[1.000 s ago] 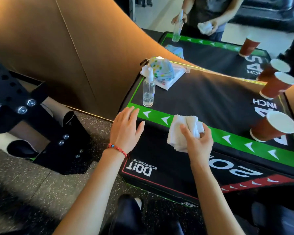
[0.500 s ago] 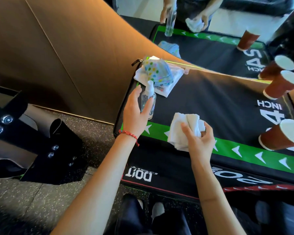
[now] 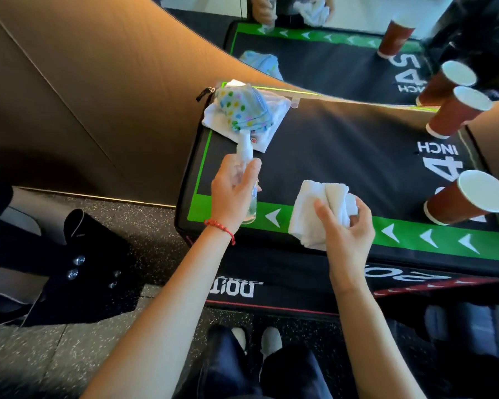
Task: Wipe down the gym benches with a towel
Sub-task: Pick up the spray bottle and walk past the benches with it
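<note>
Towel bunched in right grip — left grip clasps spray bottle.

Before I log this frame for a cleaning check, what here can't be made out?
Head view only:
- How full the spray bottle is: the left hand wraps its clear body.
- Whether the white towel is damp: folds and the right hand cover it.
- The padded box's printed number: paper cups and the frame edge cut it.
- The second person: cropped by the top edge.
</note>
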`<state>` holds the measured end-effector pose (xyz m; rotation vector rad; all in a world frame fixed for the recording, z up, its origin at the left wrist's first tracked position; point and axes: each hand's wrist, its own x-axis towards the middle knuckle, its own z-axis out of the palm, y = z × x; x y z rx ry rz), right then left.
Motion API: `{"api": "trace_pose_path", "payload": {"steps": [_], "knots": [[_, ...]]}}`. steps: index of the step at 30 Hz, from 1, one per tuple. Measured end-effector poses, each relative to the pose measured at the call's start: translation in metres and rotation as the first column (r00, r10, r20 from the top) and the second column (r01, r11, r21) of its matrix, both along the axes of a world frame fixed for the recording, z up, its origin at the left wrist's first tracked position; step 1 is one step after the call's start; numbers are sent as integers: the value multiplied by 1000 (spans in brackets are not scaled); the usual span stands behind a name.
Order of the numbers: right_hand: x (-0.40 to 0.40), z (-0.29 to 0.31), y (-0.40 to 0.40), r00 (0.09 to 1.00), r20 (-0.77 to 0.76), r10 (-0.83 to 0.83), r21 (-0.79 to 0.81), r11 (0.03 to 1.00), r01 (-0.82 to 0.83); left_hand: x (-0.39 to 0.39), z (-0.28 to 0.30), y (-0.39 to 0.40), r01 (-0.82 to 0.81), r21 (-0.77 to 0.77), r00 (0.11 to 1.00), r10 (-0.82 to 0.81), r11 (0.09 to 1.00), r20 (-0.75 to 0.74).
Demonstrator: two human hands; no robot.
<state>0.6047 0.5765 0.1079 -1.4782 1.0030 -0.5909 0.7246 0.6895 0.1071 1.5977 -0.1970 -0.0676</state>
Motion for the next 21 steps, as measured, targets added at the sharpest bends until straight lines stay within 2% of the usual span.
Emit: {"api": "trace_pose_path", "payload": {"steps": [4, 10, 16, 21], "knots": [[-23, 1, -3, 993, 20, -118, 10, 993, 118, -22, 4, -16, 91, -101, 989, -102, 991, -108], [-78, -4, -6, 951, 34, -306, 8, 952, 306, -70, 6, -43, 359, -123, 921, -372, 925, -116], [-158, -9, -12, 870, 17, -492, 3, 870, 492, -133, 3, -66, 601, -88, 781, -607, 794, -147], [-239, -16, -5, 764, 18, -644, -2, 764, 645, -203, -4, -80, 760, -139, 604, -769, 635, -210]]}}
